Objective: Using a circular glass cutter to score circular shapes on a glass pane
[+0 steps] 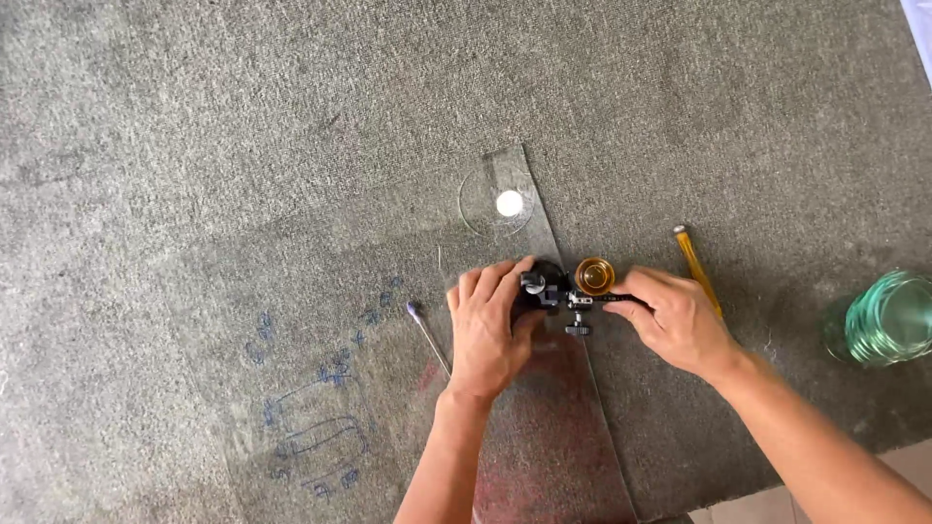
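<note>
Our left hand presses the circle cutter on the glass sheet; right fingers grip its arm. One disc beyond the cutter looks already scored.

Hidden and cut-off parts around the glass cutter

The left hand covers the black base of the circle cutter, and the right hand hides the outer end of its bar, so the cutting wheel cannot be seen. The glass sheet runs off the bottom edge, its clear borders hard to trace. The stack of green glass discs is cut by the right edge. Both forearms leave the picture below.
</note>
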